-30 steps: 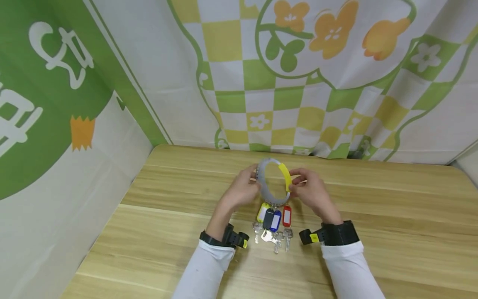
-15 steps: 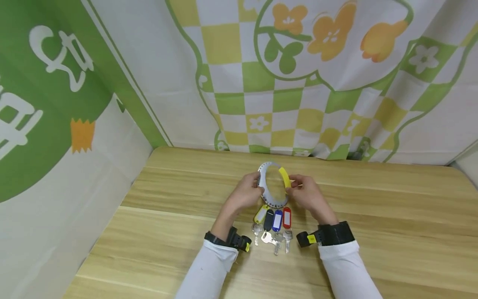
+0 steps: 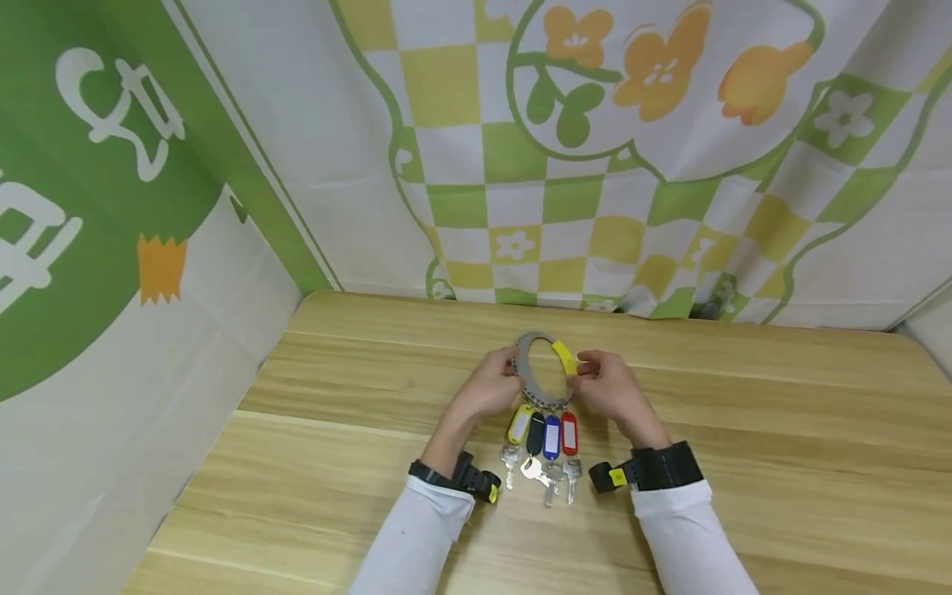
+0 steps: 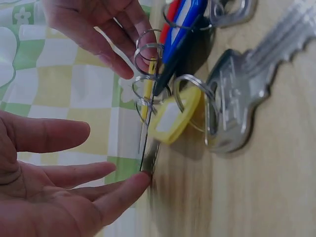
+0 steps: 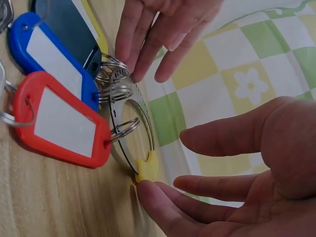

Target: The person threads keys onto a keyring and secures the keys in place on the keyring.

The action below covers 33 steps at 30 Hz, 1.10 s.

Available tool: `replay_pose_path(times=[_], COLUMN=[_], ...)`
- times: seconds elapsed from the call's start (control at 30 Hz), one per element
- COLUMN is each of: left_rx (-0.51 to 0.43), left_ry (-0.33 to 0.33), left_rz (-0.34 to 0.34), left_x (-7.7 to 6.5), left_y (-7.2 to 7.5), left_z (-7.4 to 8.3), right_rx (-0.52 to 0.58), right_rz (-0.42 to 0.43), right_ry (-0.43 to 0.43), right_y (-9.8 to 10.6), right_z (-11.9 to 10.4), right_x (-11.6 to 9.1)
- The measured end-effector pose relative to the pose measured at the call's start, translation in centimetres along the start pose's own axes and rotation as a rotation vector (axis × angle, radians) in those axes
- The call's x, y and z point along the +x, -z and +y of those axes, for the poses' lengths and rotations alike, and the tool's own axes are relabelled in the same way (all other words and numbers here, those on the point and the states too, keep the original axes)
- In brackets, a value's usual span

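A flat grey key ring (image 3: 524,368) with a yellow sleeve (image 3: 564,357) lies at the middle of the table. My left hand (image 3: 487,384) is at its left side; in the left wrist view a fingertip touches the rim, with the thumb held apart. My right hand (image 3: 613,388) is at the yellow side, its straight fingers touching the sleeve in the right wrist view, thumb apart. From small split rings hang a yellow tag (image 3: 521,424), a black tag (image 3: 535,434), a blue tag (image 3: 551,437) and a red tag (image 3: 569,433). Several silver keys (image 3: 571,479) lie below them.
The wooden table (image 3: 357,463) extends to both sides and toward me. Behind it hangs a checkered, flowered cloth (image 3: 565,198); a green and white cloth (image 3: 245,322) hangs on the left. Each wrist wears a black camera strap (image 3: 665,468).
The ring's far edge has come down and toward me, so it lies flatter. The tags, bunched and overlapping before, now sit side by side. Both hands have shifted only slightly.
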State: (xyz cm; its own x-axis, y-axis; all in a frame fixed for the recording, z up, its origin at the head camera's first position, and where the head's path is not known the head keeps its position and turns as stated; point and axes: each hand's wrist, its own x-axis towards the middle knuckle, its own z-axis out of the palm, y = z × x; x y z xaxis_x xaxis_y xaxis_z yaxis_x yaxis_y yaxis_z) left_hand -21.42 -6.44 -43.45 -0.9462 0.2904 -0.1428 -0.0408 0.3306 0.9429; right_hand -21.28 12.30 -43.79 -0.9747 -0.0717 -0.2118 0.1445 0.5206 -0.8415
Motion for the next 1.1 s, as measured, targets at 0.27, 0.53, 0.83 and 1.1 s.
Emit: replay_pose_path(times=[0.27,0.53,0.83,1.1], left_rx=[0.026,-0.041,-0.053,-0.050], left_ry=[0.009,0.024,0.023,0.044], left_rz=[0.009,-0.002,0.012,0.011], left_x=[0.11,0.32,0.47,0.59], left_y=[0.09,0.37,0.40,0.22], left_z=[-0.30,-0.40,-0.29,-0.15], right_rx=[0.012,0.036,0.012,-0.024], right_rz=[-0.006,-0.026,-0.055,-0.072], right_ry=[-0.001,0.015,0.055,0.043], right_y=[-0.15,-0.35,-0.48,-0.11], right_z=[-0.53,-0.63,-0.22,-0.16], right_x=[-0.28,-0.25,0.00,-0.14])
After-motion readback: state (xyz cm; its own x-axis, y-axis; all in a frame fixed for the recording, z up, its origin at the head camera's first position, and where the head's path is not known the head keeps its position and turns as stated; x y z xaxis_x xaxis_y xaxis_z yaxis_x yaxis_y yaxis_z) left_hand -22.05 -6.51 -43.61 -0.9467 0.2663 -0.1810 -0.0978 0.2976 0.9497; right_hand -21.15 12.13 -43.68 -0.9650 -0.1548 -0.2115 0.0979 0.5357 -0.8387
